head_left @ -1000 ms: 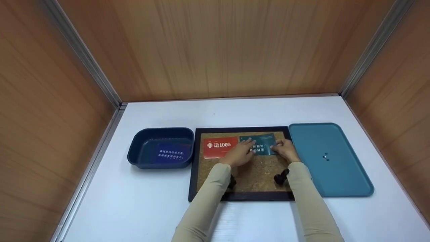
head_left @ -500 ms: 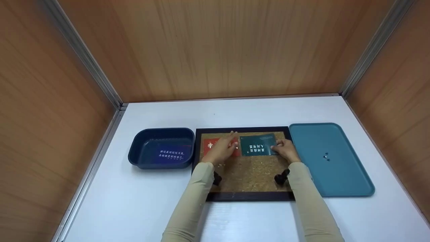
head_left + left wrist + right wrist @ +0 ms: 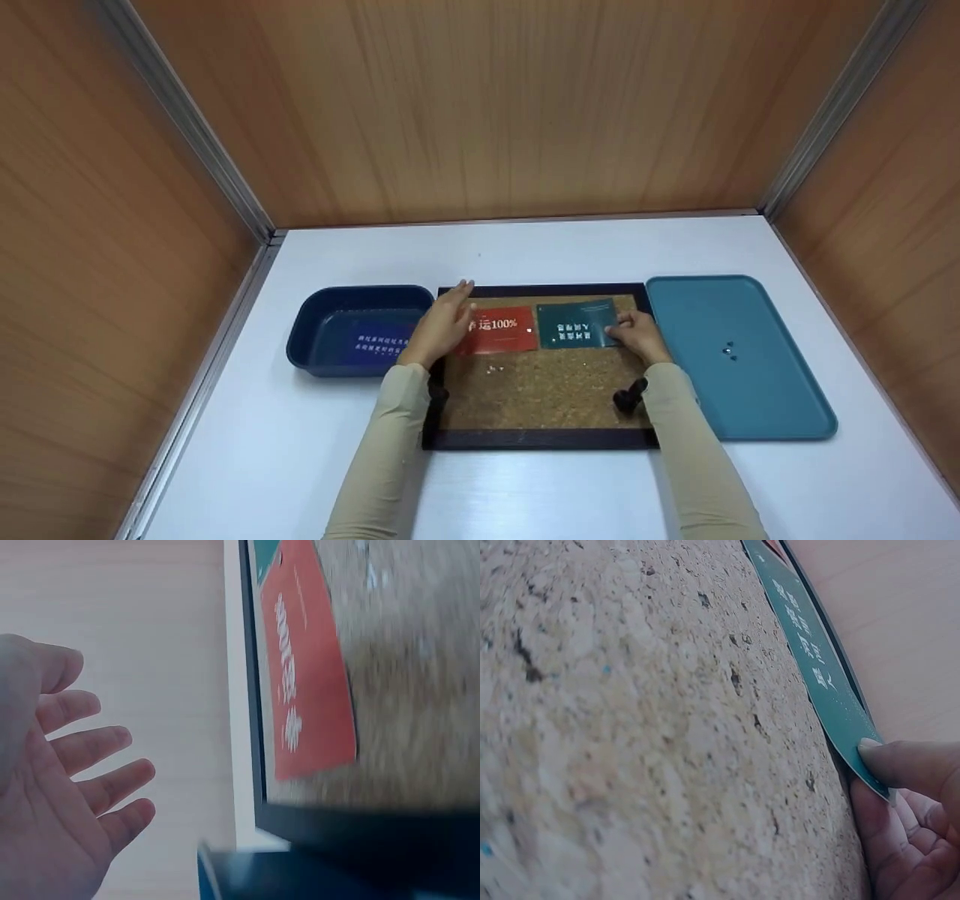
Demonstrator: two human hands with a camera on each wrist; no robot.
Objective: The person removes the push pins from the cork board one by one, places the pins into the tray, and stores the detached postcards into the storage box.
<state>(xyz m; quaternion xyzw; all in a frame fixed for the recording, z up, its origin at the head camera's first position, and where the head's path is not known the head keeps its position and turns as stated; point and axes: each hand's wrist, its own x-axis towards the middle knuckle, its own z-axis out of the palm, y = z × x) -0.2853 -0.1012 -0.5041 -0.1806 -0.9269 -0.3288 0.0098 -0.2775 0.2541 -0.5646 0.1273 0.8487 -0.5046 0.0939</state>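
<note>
My right hand [image 3: 636,334] pinches the right end of a green card [image 3: 571,325] with white writing, on a framed cork board [image 3: 555,405]. In the right wrist view the thumb [image 3: 904,765] lies on top of the card's corner and a finger lies below it. A red card [image 3: 510,334] lies to the left on the same cork, a small bright pin head at its right edge. My left hand [image 3: 442,326] is over the board's left frame with its fingers spread and nothing held. The left wrist view shows its palm [image 3: 52,817] and bent-free fingers.
A dark blue bin [image 3: 307,330] with a purple-blue card [image 3: 379,346] stands left of the board. A teal tray [image 3: 772,397] with several small shiny pieces [image 3: 729,350] is at the right. Small bright bits [image 3: 495,370] sit on the cork below the red card.
My left hand has left the green card and moved left across the red card toward the bin, uncovering both cards' writing. The right hand has stayed at the green card's right end.
</note>
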